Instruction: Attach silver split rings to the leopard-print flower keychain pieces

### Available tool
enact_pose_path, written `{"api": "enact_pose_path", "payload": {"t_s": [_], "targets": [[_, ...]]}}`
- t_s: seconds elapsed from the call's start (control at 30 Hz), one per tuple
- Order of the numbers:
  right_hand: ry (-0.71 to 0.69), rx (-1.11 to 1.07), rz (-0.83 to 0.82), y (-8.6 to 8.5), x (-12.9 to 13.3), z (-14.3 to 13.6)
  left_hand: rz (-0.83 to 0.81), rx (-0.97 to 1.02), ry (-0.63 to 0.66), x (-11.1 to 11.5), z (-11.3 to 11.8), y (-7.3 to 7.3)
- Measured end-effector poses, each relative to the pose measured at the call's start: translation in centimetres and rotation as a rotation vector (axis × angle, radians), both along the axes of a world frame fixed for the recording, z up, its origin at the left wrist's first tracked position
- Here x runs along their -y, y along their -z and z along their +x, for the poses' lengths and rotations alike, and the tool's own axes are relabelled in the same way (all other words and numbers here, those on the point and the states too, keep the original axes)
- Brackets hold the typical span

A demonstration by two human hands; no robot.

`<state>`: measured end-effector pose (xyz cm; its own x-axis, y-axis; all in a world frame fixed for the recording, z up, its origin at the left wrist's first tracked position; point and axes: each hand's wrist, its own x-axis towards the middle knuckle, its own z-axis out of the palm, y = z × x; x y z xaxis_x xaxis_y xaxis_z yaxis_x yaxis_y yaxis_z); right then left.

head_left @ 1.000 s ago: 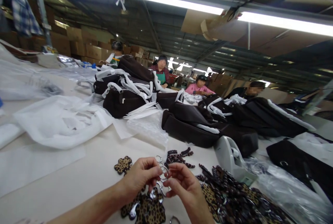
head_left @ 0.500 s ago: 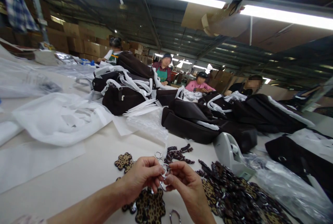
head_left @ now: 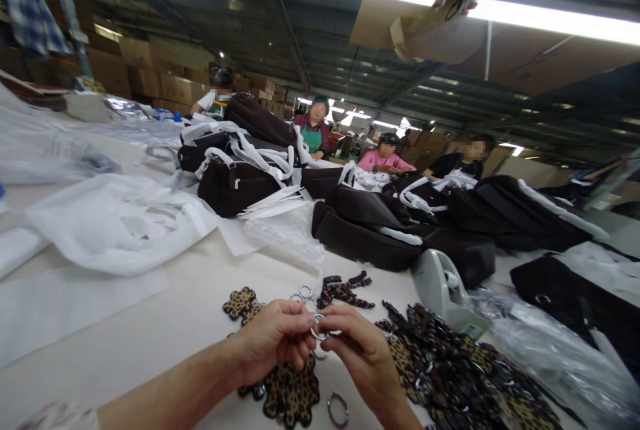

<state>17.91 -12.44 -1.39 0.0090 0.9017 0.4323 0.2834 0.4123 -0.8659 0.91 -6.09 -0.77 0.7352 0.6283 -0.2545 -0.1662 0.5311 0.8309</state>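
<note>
A silver metal ring is pinched between the fingertips of my left hand and my right hand. More silver rings lie on the table just beyond my fingers. Below my hands sits a pile of leopard-print flower-shaped pieces, and another group is to the left. A single ring rests near the bottom edge. Dark twisted straps lie beyond my right hand.
To the right is a large heap of dark and leopard-print charms, beside a grey tape dispenser. Black bags with white wrapping cross the table. Plastic bags lie at left. Several people sit across the table.
My right hand's fingers have closed in around the ring, nearer my left fingertips. The lone ring near the bottom edge shows more fully.
</note>
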Motion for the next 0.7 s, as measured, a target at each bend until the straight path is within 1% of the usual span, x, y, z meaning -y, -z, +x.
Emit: {"api": "enact_pose_path", "payload": {"t_s": [0.07, 0.1, 0.2, 0.27, 0.33, 0.4, 0.47, 0.57, 0.7], "targets": [[0.031, 0.002, 0.013, 0.0, 0.0, -0.1, 0.065, -0.03, -0.006, 0.0, 0.0, 0.0], [0.044, -0.025, -0.008, 0.0, 0.0, -0.2, 0.122, -0.039, -0.026, 0.0, 0.0, -0.1], [0.081, -0.173, -0.152, 0.1, 0.1, -0.5, 0.298, -0.04, -0.07, -0.1, -0.1, -0.6], [0.107, -0.286, -0.264, 0.1, 0.2, -0.8, 0.366, -0.049, -0.033, -0.1, -0.3, -1.0], [0.128, -0.369, -0.342, 0.0, 0.2, -1.1, 0.397, -0.066, -0.002, 0.0, -0.3, -1.1], [0.12, -0.403, -0.377, -0.1, 0.2, -1.3, 0.402, -0.063, -0.004, 0.1, -0.3, -1.0], [0.09, -0.415, -0.375, -0.3, 0.1, -1.3, 0.379, -0.052, -0.023, 0.1, -0.2, -0.8], [0.043, -0.426, -0.326, -0.1, 0.1, -1.3, 0.301, -0.035, -0.052, 0.0, -0.1, -0.4], [0.017, -0.415, -0.267, 0.8, 0.1, -1.2, 0.206, 0.003, -0.05, -0.2, -0.2, -0.3]]}}
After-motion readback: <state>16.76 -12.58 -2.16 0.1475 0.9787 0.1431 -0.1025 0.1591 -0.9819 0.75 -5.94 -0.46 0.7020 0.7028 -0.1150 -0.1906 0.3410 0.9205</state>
